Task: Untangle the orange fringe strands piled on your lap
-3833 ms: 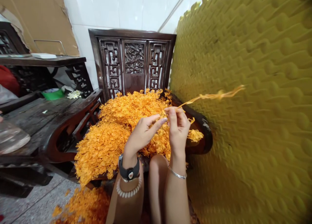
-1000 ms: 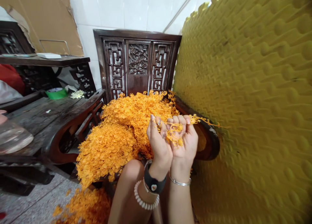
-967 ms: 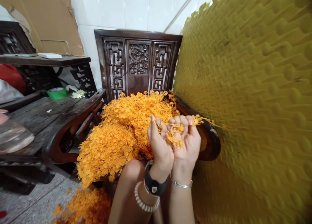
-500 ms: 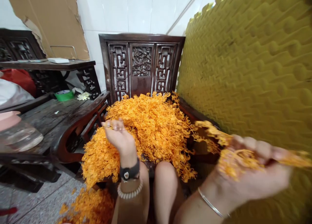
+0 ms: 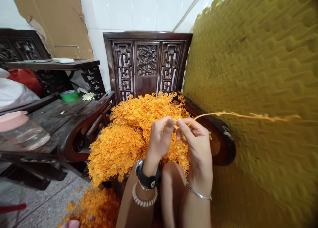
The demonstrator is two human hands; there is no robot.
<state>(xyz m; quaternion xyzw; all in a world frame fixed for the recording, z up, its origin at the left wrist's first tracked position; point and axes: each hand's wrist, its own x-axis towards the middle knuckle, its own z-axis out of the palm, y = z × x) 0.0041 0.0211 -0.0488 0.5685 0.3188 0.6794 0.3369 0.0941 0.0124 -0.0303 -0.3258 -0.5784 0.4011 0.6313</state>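
Observation:
A large heap of curly orange plastic sprigs [image 5: 119, 148] covers the seat of a carved dark wooden chair [image 5: 147, 85]. In front of it my hands are close together, fingertips almost meeting. My right hand [image 5: 198, 145] pinches a thin orange sprig [image 5: 231, 113], whose long stem sticks out to the right, slightly bent. Opposite it, my left hand [image 5: 160, 137] is closed in a pinch at the near end of this sprig. Its fingertips are partly hidden, and the orange heap behind blurs what lies between them.
A yellow textured foam mat [image 5: 253, 72] stands along the right. To the left, a dark wooden table [image 5: 54, 118] bears a pink-lidded clear jug [image 5: 25, 132] and green tape [image 5: 69, 95]. More orange pieces [image 5: 96, 205] lie low by the floor. My knees are below the heap.
My right hand has come in from the far right, where it held a bunch of orange sprigs, to the middle. My left hand has moved right to meet it. One long stem now shows.

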